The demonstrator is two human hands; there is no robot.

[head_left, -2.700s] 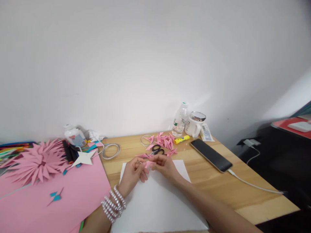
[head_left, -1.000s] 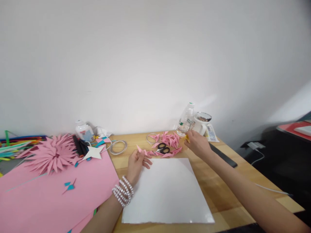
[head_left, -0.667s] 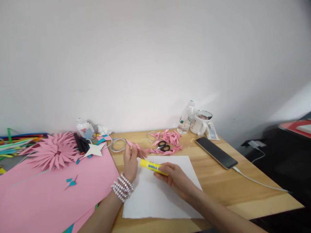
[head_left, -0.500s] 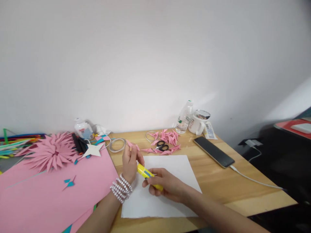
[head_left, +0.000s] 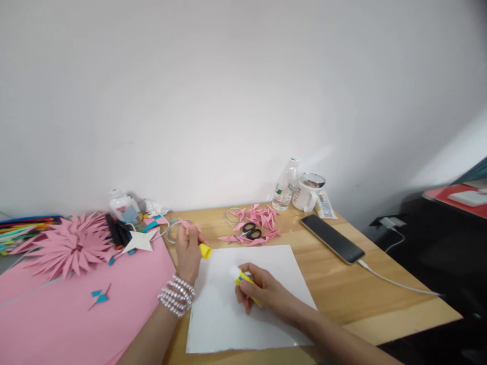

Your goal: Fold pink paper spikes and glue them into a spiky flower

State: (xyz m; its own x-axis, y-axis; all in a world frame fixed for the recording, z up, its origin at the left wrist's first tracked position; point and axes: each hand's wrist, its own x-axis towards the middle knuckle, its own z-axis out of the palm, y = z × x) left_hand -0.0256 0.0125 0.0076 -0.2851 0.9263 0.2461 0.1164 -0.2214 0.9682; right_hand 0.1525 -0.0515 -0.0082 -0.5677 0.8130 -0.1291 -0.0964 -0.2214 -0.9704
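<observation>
My right hand [head_left: 262, 291] is closed around a yellow glue stick [head_left: 242, 278], uncapped, its white tip pointing up and left above the white paper sheet [head_left: 247, 304]. My left hand [head_left: 187, 249], with bead bracelets at the wrist, pinches the yellow cap [head_left: 205, 251] and also holds small folded pink paper pieces [head_left: 187, 224]. The two hands are apart, the left one at the sheet's left edge.
Behind the sheet lie black scissors [head_left: 249, 231] among a pile of folded pink pieces [head_left: 261, 219]. A phone [head_left: 330, 238] on a cable lies right. A bottle [head_left: 284, 185] and mug [head_left: 307, 192] stand at the wall. Pink card [head_left: 76, 309], a pink paper flower [head_left: 72, 246] and pens lie left.
My right hand reached to the back of the table, brought the glue stick over the sheet, and my left hand pulled its cap off; the hands then moved apart.
</observation>
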